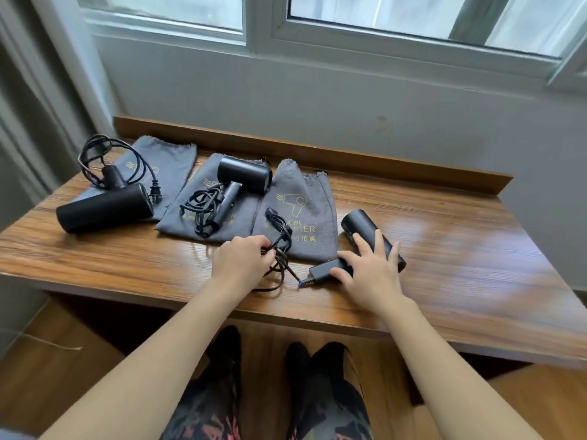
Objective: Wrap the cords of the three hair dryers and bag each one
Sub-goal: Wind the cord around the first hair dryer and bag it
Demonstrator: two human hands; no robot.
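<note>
- Nearest the camera, the person's patterned trousers (pixel 270 408) show below the front edge of the wooden desk (pixel 444 265).
- The left hand (pixel 241 262) has its fingers curled around a loop of the right hair dryer's cord (pixel 281 246), which trails onto the desk in front of the right pouch.
- The right hand (pixel 370 271) lies spread over the right hair dryer (pixel 359 225), fingers reaching across the barrel and thumb at the folded handle; the dryer lies on bare wood just beside its pouch.
- Three grey drawstring pouches lie flat in a row, none of them holding a dryer inside: the right pouch (pixel 305 214), the middle pouch (pixel 235 223) and the left pouch (pixel 171 163).
- The middle hair dryer (pixel 244 174) rests on top of the middle pouch with its cord (pixel 203 211) bunched beside the handle.
- The left hair dryer (pixel 104 208) lies partly on the left pouch, its cord (pixel 111 160) looped loosely behind it.
- Beyond the desk's raised back ledge stand the wall and window (pixel 381 14).
</note>
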